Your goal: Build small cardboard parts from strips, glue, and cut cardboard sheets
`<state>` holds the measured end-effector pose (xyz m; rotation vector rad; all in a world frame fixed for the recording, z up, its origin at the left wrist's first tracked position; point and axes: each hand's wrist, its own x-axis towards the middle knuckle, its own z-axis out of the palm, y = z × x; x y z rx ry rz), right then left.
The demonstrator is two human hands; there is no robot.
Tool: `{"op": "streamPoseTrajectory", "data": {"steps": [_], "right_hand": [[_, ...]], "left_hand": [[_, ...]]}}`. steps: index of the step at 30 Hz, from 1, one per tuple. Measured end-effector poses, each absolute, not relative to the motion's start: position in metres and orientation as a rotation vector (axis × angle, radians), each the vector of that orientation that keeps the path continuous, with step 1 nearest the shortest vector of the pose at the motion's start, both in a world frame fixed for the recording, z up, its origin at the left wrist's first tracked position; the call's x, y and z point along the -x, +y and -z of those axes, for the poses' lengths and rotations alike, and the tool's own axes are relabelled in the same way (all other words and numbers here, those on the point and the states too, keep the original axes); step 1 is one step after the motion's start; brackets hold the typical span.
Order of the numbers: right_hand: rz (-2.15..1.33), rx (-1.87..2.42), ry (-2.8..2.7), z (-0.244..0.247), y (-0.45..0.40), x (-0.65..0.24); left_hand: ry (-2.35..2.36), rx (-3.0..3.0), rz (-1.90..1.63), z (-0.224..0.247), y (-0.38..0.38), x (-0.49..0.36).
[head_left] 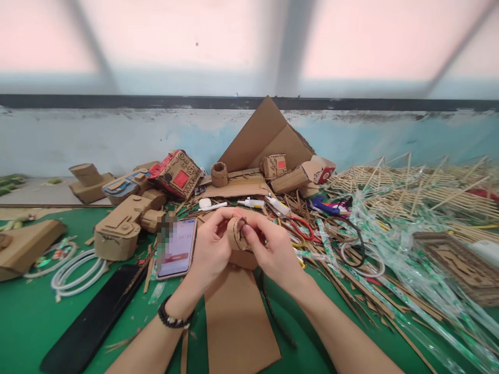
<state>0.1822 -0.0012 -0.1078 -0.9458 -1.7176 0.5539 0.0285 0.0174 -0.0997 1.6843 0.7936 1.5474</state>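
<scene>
Between my two hands, above the table, is a small ring of rolled cardboard [235, 235] with a rough corrugated edge facing me. My left hand [213, 240] pinches it from the left, with a dark beaded bracelet [173, 314] on that wrist. On the other side, my right hand [273, 248] grips the rim, its thumb pressed at the ring's opening. A flat cardboard sheet [237, 322] lies on the table under my hands. The fingertips behind the ring are partly hidden.
A phone [177, 248] lies beside my left hand. Cardboard camera models [119, 228] stand at left; glue bottles [251, 203] and a cardboard tube [219, 174] are beyond my hands. Bamboo sticks [390, 187], plastic wrap [405, 244] and cardboard strips [351, 296] crowd the right.
</scene>
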Motion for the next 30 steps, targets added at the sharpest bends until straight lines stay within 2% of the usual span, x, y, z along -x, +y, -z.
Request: {"op": "streamPoseTrajectory", "data": {"steps": [9,17,24,30], "right_hand": [[-0.966,0.936,-1.712,0.105,-0.001,-0.184],[-0.737,0.941,-1.73,0.102,-0.003,-0.187],[-0.888,0.995,-1.763,0.102,0.0,-0.188],[-0.765,0.913,-1.855,0.099,0.003,-0.197]], "left_hand": [[0.818,-1.928,-1.731,0.104,0.023,-0.018],[0.73,-1.956,-1.681,0.103,0.019,-0.021],[0.772,-1.986,-1.683,0.1,0.022,-0.018],[0.744,-2.05,-1.558,0.095,0.021,-0.019]]}}
